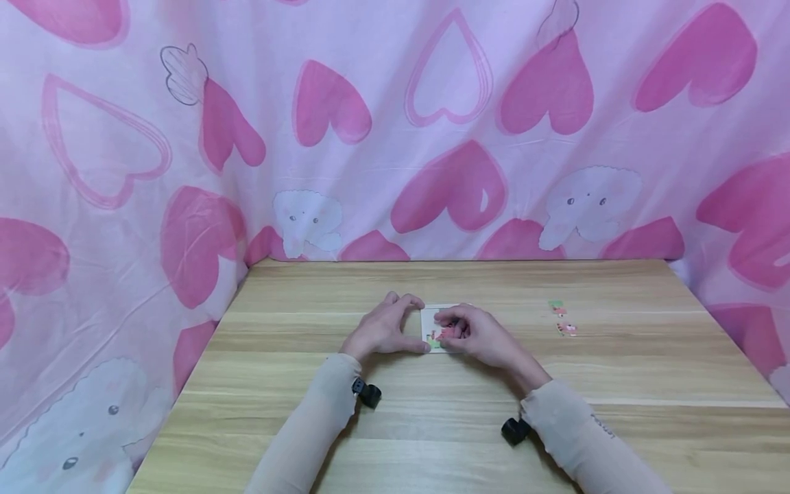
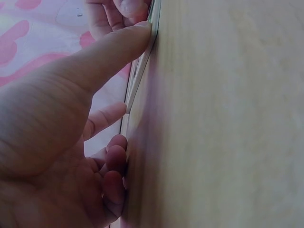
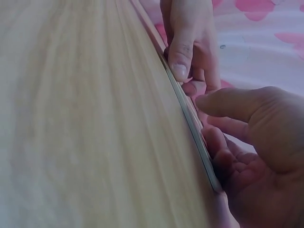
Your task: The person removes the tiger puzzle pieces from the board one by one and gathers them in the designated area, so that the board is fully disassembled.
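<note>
A small, flat, pale-framed picture puzzle board [image 1: 431, 315] lies on the wooden table between the two hands. My left hand [image 1: 384, 328] holds its left side, thumb at the near edge and a fingertip at the far corner. Over the right part of the board, my right hand [image 1: 487, 337] has its fingers curled and pinches a small pinkish puzzle piece [image 1: 452, 331], which is mostly hidden by the fingers. Pink and green picture parts show inside the frame. In the right wrist view, the board's edge [image 3: 192, 130] runs below the right thumb.
Two loose puzzle pieces lie to the right of the board: a green-and-pink one [image 1: 557, 307] and a pink one [image 1: 567, 330] nearer. A pink heart-print curtain [image 1: 370, 171] borders the wood-grain table [image 1: 296, 309] at the back and sides.
</note>
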Tool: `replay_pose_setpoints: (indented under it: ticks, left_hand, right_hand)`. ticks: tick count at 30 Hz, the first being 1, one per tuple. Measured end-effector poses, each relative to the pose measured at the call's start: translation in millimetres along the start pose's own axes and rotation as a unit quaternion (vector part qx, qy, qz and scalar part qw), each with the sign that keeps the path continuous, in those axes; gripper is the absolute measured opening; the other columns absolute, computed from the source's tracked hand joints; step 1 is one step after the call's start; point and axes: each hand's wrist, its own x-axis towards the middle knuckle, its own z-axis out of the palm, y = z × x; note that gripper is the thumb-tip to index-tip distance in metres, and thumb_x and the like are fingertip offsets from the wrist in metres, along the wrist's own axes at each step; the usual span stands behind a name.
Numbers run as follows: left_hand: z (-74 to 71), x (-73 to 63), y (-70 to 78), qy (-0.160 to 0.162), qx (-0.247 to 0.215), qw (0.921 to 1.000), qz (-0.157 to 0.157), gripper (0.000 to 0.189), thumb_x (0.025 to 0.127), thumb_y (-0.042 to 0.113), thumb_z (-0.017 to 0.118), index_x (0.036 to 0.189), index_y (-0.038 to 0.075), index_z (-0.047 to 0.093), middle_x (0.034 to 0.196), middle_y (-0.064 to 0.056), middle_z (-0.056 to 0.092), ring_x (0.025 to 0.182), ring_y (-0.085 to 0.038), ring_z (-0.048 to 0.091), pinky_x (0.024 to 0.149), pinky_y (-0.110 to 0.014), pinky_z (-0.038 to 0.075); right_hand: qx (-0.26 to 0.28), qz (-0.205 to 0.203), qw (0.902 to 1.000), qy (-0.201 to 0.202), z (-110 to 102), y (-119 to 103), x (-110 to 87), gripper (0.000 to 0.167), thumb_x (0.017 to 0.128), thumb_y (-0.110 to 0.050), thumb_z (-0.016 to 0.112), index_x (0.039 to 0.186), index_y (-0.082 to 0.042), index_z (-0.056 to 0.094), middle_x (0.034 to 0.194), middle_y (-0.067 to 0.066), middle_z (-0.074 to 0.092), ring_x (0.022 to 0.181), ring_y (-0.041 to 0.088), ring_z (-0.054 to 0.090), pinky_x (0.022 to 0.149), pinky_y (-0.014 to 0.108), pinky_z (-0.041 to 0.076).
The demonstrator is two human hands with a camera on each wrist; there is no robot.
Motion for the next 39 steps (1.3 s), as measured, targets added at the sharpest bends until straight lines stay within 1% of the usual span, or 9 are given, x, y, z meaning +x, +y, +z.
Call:
replay_pose_setpoints:
  ticks: [4, 8, 12, 18, 25, 29, 33, 39]
  left_hand:
    - [-1.2, -0.2, 0.6, -0.005, 0.004, 1.0, 0.002, 0.091, 0.081, 0.06, 0.096, 0.157, 0.03, 0.054, 0.123, -0.003, 0.051, 0.099, -0.02, 0.057, 0.083, -0.039, 0.053]
    - [-2.8, -0.7, 1.6, -0.011, 0.006, 0.9999, 0.004, 0.093, 0.082, 0.059, 0.096, 0.159, 0.03, 0.053, 0.126, -0.004, 0.052, 0.102, -0.021, 0.057, 0.086, -0.041, 0.055]
    - [-3.6, -1.0, 1.7, -0.017, 0.001, 0.9998, 0.004, 0.094, 0.081, 0.058, 0.096, 0.16, 0.03, 0.052, 0.129, -0.005, 0.052, 0.104, -0.021, 0.057, 0.088, -0.042, 0.056]
    - [-3.3, -0.6, 0.6, -0.016, -0.004, 0.9998, 0.005, 0.095, 0.081, 0.057, 0.097, 0.16, 0.031, 0.053, 0.128, -0.004, 0.052, 0.105, -0.021, 0.057, 0.089, -0.042, 0.055]
    - [-3.4, -2.0, -0.7, -0.011, -0.011, 0.9999, 0.004, 0.096, 0.079, 0.057, 0.098, 0.159, 0.03, 0.053, 0.131, -0.004, 0.052, 0.107, -0.021, 0.058, 0.092, -0.044, 0.056]
    - [-2.7, -2.0, -1.4, -0.011, -0.01, 0.9999, 0.006, 0.096, 0.079, 0.057, 0.098, 0.16, 0.03, 0.053, 0.129, -0.004, 0.052, 0.106, -0.022, 0.057, 0.09, -0.043, 0.055]
    - [-3.0, -2.0, -0.7, -0.01, -0.009, 0.9999, 0.006, 0.096, 0.079, 0.057, 0.098, 0.159, 0.031, 0.054, 0.128, -0.003, 0.052, 0.104, -0.021, 0.057, 0.089, -0.041, 0.055]
    - [-1.8, -1.7, 0.2, -0.009, -0.007, 0.9999, 0.005, 0.095, 0.079, 0.056, 0.099, 0.159, 0.031, 0.054, 0.127, -0.003, 0.052, 0.104, -0.021, 0.057, 0.089, -0.041, 0.055]
  right_hand:
    - [-0.025, 0.0, 0.9997, 0.005, 1.4, -1.2, 0.2, 0.045, 0.094, -0.008, 0.09, 0.137, -0.007, 0.076, 0.116, 0.006, 0.068, 0.091, 0.018, 0.062, 0.079, 0.025, 0.054]
    - [-0.045, 0.004, 0.9989, 0.009, 1.0, -2.8, -0.7, 0.039, 0.093, -0.008, 0.09, 0.131, -0.01, 0.08, 0.112, 0.006, 0.064, 0.092, 0.018, 0.059, 0.079, 0.027, 0.052]
    - [-0.058, -0.005, 0.9983, 0.005, 0.1, -4.0, -1.4, 0.036, 0.094, -0.007, 0.089, 0.129, -0.01, 0.082, 0.109, 0.007, 0.061, 0.094, 0.019, 0.055, 0.08, 0.027, 0.05]
    - [-0.059, -0.02, 0.9981, -0.003, 0.4, -4.4, -2.1, 0.033, 0.096, -0.005, 0.087, 0.128, -0.008, 0.082, 0.106, 0.01, 0.057, 0.093, 0.018, 0.054, 0.078, 0.025, 0.048]
    - [-0.064, -0.021, 0.9977, -0.008, 1.4, -6.9, -2.3, 0.031, 0.097, -0.005, 0.085, 0.127, -0.012, 0.082, 0.108, 0.008, 0.057, 0.094, 0.018, 0.054, 0.08, 0.027, 0.049]
    - [-0.053, -0.029, 0.9982, -0.005, 3.1, -6.9, -1.6, 0.031, 0.096, -0.004, 0.085, 0.126, -0.011, 0.08, 0.109, 0.007, 0.062, 0.093, 0.018, 0.057, 0.079, 0.026, 0.05]
    - [-0.041, -0.032, 0.9986, 0.001, 5.1, -7.2, -0.8, 0.031, 0.095, -0.003, 0.086, 0.124, -0.01, 0.079, 0.106, 0.005, 0.068, 0.091, 0.018, 0.06, 0.077, 0.025, 0.051]
    - [-0.031, -0.024, 0.9992, 0.004, 6.1, -6.9, -1.9, 0.034, 0.092, -0.002, 0.088, 0.124, -0.009, 0.08, 0.104, 0.005, 0.07, 0.089, 0.019, 0.061, 0.075, 0.025, 0.051]
